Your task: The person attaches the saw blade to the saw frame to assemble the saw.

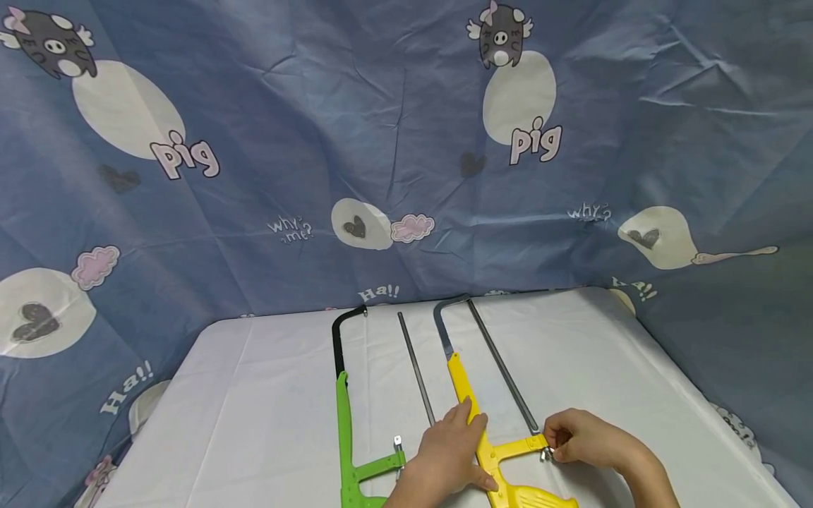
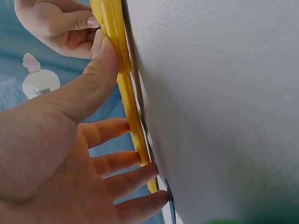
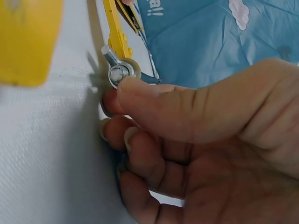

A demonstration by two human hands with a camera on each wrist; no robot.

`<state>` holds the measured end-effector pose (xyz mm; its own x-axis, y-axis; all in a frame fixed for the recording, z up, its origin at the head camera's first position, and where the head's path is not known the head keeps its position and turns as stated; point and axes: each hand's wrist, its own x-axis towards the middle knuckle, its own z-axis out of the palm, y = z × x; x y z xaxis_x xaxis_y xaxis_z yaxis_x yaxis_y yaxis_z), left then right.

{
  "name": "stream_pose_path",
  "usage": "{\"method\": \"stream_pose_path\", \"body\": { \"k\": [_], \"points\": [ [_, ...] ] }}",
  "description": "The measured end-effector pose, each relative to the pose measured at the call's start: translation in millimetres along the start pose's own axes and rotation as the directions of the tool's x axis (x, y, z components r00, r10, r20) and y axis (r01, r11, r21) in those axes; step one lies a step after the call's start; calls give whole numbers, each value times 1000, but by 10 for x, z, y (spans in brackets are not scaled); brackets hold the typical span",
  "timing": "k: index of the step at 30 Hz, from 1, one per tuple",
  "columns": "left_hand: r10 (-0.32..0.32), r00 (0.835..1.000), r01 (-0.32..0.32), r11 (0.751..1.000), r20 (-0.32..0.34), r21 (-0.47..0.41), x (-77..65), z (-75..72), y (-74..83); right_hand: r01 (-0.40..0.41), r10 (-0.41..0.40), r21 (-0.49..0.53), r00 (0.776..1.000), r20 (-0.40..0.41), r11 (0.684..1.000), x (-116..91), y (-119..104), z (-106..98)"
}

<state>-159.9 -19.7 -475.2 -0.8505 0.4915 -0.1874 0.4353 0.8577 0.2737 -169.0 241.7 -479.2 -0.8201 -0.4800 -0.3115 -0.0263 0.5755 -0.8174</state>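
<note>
A yellow hacksaw (image 1: 470,395) with a grey front arm lies on the white table. Its grey blade (image 1: 504,363) runs from the far end of the frame to the short yellow arm near my right hand (image 1: 591,439). There my right thumb and index finger pinch a silver wing nut (image 3: 120,72), the other fingers curling beneath. My left hand (image 1: 447,451) rests on the yellow frame. In the left wrist view its spread, mostly straight fingers (image 2: 124,161) touch the frame, with the thumb against the yellow handle part.
Left of my left hand lies a green hacksaw (image 1: 345,423) with a black front arm and no blade along it. A loose grey blade (image 1: 416,367) lies between the two saws, its near end hidden by my left hand. A blue printed cloth (image 1: 394,141) hangs behind the table (image 1: 267,423).
</note>
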Motion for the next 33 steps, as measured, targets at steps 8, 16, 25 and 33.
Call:
{"method": "stream_pose_path", "body": {
  "k": [8, 16, 25, 33],
  "points": [
    [4, 1000, -4, 1000, 3, 7, -3, -5, 5, -56, 54, -37, 997, -58, 998, 12, -16, 23],
    [0, 1000, 0, 1000, 6, 13, 29, 0, 5, -32, 32, -12, 999, -11, 999, 5, 12, -6],
    [-20, 999, 20, 1000, -32, 7, 15, 25, 4, 9, -15, 87, 997, 74, 996, 0, 28, -41],
    [-42, 996, 44, 999, -75, 18, -9, 32, 34, 21, -21, 53, 1000, 12, 998, 19, 47, -25]
  ]
}}
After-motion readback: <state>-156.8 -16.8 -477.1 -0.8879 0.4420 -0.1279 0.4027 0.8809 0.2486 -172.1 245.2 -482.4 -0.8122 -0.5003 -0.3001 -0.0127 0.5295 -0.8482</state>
